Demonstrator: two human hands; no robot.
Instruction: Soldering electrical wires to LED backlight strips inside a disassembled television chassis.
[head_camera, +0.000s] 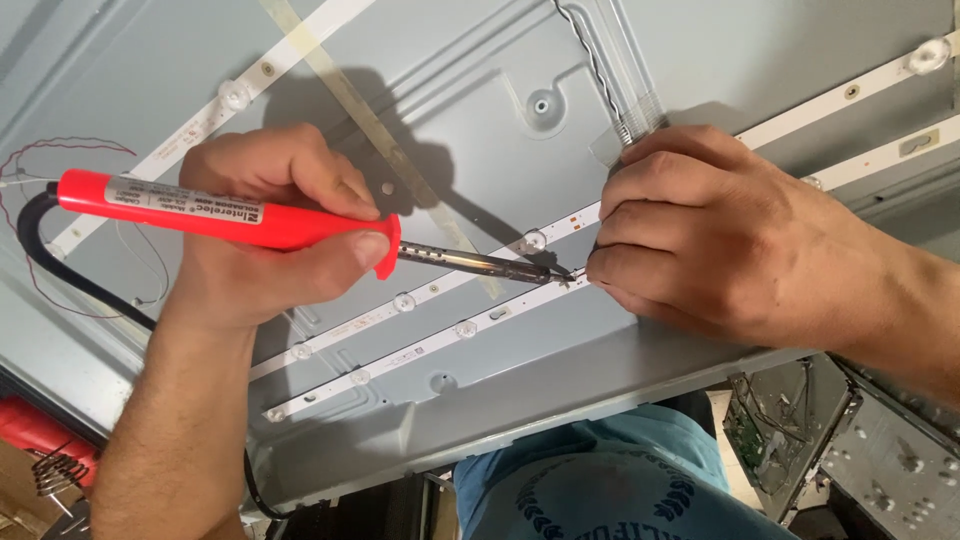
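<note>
A red-handled soldering iron (225, 215) with a black cord (70, 275) is seen over white LED strips (420, 345) on a pale grey metal panel (480, 120).

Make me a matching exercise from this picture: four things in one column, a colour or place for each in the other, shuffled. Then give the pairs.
Things
1. soldering iron
2. light strip
3. twisted wire
4. left hand

Descriptions
A. white, with round lenses along it
B. wrapped round the red handle
C. red handle, dark metal tip
D. black and white, running down the top of the grey panel

Pairs: 1-C, 2-A, 3-D, 4-B
</note>
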